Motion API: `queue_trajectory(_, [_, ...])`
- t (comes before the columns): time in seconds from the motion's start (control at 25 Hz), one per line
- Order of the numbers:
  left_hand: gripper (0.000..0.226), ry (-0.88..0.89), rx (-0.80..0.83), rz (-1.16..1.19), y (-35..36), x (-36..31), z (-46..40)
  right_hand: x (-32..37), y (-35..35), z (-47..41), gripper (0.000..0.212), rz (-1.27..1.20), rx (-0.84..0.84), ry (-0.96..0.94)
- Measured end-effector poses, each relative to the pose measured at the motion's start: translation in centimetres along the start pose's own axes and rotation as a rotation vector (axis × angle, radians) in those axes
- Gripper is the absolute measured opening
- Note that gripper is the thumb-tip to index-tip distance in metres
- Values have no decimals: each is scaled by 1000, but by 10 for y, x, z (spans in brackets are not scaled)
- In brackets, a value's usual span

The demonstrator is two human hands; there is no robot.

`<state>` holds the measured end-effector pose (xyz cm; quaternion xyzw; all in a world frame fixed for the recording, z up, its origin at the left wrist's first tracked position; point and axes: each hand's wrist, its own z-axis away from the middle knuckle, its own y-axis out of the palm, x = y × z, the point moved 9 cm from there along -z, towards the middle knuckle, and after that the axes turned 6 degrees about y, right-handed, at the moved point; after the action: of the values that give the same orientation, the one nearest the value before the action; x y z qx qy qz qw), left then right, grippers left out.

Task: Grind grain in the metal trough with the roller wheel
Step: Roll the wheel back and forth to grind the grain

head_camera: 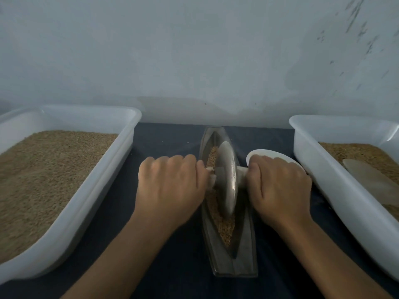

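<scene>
A long boat-shaped metal trough (232, 264) lies lengthwise in the middle of the dark cloth, with brown grain (225, 228) along its groove. The metal roller wheel (226, 175) stands upright on edge in the trough, about at its middle. A pale axle handle sticks out on each side of the wheel. My left hand (170, 180) grips the left end of the handle. My right hand (278, 184) grips the right end. Both hands cover most of the handle.
A white plastic tub (64, 225) full of grain stands at the left. Another white tub (336, 190) at the right holds grain and a pale flat scoop (371, 180). A small white dish (272, 154) sits behind my right hand. A pale wall rises close behind.
</scene>
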<state>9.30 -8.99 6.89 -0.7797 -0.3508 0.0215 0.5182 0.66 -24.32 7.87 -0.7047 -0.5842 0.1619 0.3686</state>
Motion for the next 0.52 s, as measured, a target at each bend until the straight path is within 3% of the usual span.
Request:
queue_trajectory(0.12, [27, -1, 107, 9, 5, 6, 0, 10, 7, -11, 49, 103, 63, -54])
queue_trajectory(0.2, [21, -7, 197, 0, 27, 15, -20, 3, 20, -39, 50, 184, 120, 18])
queue_trajectory(0.36, [39, -348, 387, 348, 73, 63, -75, -23, 82, -90, 30, 346, 458, -18])
queue_trajectory(0.44, [41, -399, 327, 334, 74, 72, -97, -37, 101, -100, 29, 270, 655, 93])
queue_trajectory(0.52, [43, -406, 285, 308, 70, 73, -97, -37, 101, -98, 33, 246, 675, 132])
